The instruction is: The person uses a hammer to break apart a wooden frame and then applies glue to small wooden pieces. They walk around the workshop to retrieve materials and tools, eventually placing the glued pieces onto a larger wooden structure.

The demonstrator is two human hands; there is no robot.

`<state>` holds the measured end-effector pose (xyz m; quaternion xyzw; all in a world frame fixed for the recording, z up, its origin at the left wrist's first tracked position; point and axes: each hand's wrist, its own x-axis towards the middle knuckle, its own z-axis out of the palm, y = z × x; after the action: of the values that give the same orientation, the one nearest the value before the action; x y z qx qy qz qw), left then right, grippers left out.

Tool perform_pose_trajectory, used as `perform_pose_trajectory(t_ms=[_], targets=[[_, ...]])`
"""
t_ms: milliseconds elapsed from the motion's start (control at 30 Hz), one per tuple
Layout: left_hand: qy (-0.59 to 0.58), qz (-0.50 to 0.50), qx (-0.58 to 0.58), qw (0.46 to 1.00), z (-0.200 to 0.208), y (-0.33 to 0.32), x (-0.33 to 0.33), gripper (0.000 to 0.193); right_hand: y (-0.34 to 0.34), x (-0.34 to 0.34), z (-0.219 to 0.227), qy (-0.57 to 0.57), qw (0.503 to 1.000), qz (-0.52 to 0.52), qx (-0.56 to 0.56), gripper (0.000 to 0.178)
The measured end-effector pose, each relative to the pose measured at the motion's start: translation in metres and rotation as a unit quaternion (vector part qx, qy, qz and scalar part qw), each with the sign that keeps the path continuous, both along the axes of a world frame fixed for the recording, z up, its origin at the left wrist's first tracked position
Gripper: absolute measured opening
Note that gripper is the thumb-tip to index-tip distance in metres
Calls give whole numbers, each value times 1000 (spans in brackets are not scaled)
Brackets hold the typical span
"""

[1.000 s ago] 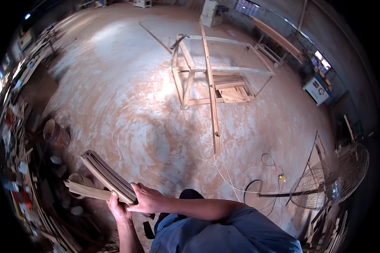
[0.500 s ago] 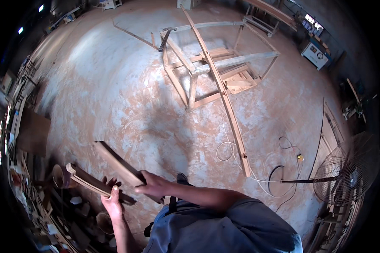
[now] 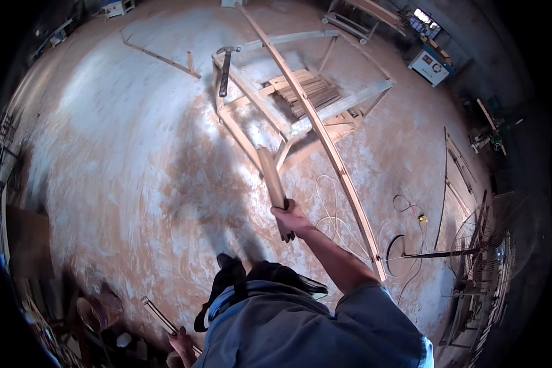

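My right hand (image 3: 293,219) is closed around a short, dark-edged wooden piece (image 3: 271,175), held out in front of me. Its far end overlaps the near corner of an open wooden frame (image 3: 251,98) in the picture; whether they touch, I cannot tell. Low at the lower left, my left hand (image 3: 181,343) grips narrow wooden strips (image 3: 158,314), partly cut off from sight by my body. A hammer (image 3: 226,72) hangs or rests at the frame's left corner. Slanting across the frame lies a long wooden beam (image 3: 334,150). Several slats (image 3: 310,95) are stacked within the frame.
A wire-cage fan (image 3: 497,251) lies at the right, near a pale cable (image 3: 335,208) and a yellow connector (image 3: 422,219). Farther back stand a white machine (image 3: 429,66) and a wheeled cart (image 3: 347,26). Bucket-like containers (image 3: 91,314) and clutter line the lower left.
My hands have moved apart. The right one has swung its wooden piece right and forward toward the frame, while the left has dropped back with its strips. The view has turned slightly.
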<state>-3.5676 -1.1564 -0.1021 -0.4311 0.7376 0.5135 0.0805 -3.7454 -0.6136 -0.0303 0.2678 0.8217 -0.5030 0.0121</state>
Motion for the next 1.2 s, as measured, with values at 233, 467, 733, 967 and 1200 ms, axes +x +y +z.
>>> perform_pose_trajectory(t_ms=[233, 467, 733, 967, 1200], targets=[[33, -124, -37, 991, 35, -17, -165, 25, 56, -87, -9, -106, 982, -106, 114, 68], [36, -197, -105, 974, 53, 2, -309, 31, 122, -171, -25, -104, 935, -71, 332, 68], [29, -217, -45, 975, 83, 86, -433, 50, 174, -226, -40, -159, 923, -14, 349, 75], [23, -322, -18, 946, 79, 134, -533, 43, 172, -233, -29, -185, 922, -33, 339, 82], [2, -407, -2, 914, 74, 181, -652, 30, 166, -250, -27, -184, 917, -96, 341, 78]])
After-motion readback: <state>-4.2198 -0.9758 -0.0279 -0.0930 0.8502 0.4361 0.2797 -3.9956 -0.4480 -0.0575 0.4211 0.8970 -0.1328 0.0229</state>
